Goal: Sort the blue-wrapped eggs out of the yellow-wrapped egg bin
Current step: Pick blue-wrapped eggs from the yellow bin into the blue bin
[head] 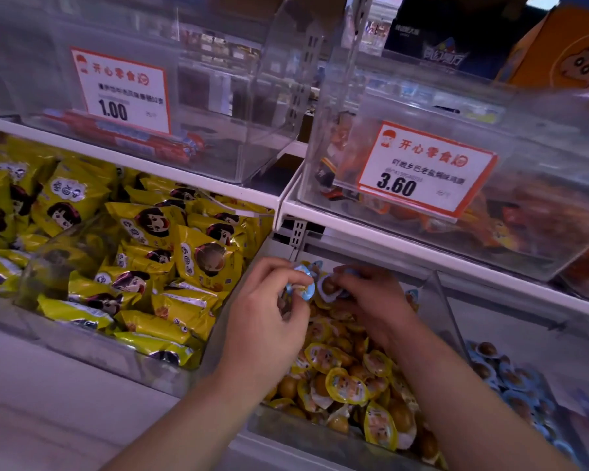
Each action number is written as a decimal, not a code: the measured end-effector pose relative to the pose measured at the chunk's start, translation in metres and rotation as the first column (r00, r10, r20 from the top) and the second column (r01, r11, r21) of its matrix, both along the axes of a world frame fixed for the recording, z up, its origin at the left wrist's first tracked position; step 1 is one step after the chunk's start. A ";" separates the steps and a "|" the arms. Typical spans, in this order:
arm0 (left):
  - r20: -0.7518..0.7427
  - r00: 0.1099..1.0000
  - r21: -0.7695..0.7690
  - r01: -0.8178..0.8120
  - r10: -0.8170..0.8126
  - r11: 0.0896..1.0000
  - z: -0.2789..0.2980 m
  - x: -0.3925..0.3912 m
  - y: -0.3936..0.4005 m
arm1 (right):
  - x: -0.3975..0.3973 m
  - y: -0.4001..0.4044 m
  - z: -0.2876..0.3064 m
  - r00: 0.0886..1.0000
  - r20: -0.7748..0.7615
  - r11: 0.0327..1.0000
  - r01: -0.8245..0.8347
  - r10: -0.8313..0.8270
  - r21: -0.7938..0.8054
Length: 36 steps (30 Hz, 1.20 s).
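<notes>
A clear bin [320, 436] in the middle of the lower shelf is filled with yellow-wrapped eggs [347, 385]. Both hands are over its far end. My left hand [269, 321] grips a few blue-wrapped eggs [301, 283] in its curled fingers. Just to its right, my right hand [371, 297] pinches another blue-wrapped egg [329, 287], its brown egg showing through the wrap. The bin to the right holds several blue-wrapped eggs [510, 379].
To the left, a clear bin holds large yellow snack packets [157, 253]. A clear divider wall [449, 311] stands between the yellow and blue egg bins. The upper shelf [405, 239] carries clear bins with price cards 1.00 [121, 91] and 3.60 [422, 171], overhanging the lower bins.
</notes>
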<state>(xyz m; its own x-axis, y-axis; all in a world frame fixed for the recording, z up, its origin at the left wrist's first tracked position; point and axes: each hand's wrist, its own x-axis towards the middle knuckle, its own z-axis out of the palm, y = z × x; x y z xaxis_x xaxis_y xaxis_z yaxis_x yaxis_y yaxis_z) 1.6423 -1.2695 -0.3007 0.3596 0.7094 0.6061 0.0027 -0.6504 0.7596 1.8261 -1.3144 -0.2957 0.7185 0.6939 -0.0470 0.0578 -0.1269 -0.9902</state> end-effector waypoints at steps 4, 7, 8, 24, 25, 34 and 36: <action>-0.004 0.999 0.107 0.038 -0.038 0.994 0.001 0.014 -0.020 | -0.019 -0.049 0.016 0.863 -0.497 0.954 0.071 0.088 0.292; -0.058 0.994 0.119 0.098 -0.092 0.988 -0.001 0.033 -0.048 | -0.047 -0.085 0.019 0.723 -0.658 0.916 0.090 0.210 0.391; -0.094 0.989 0.129 0.130 -0.118 0.983 -0.003 0.040 -0.059 | -0.055 -0.093 0.020 0.700 -0.680 0.909 0.108 0.218 0.402; -0.473 0.810 0.102 0.440 -0.346 0.892 -0.031 0.073 -0.063 | 0.073 -0.229 0.012 0.958 0.281 0.965 0.129 -0.062 -0.227; -0.525 0.782 0.118 0.456 -0.334 0.882 -0.034 0.073 -0.058 | 0.078 -0.237 0.010 0.961 0.274 0.942 0.058 0.037 -0.329; -0.739 0.629 0.186 0.532 -0.239 0.826 -0.034 0.070 -0.055 | 0.047 -0.203 -0.014 0.854 0.501 0.979 0.196 -0.141 -0.058; -0.797 0.578 0.261 0.591 -0.174 0.763 -0.038 0.072 -0.065 | 0.028 -0.187 -0.022 0.803 0.594 0.985 0.133 -0.044 -0.107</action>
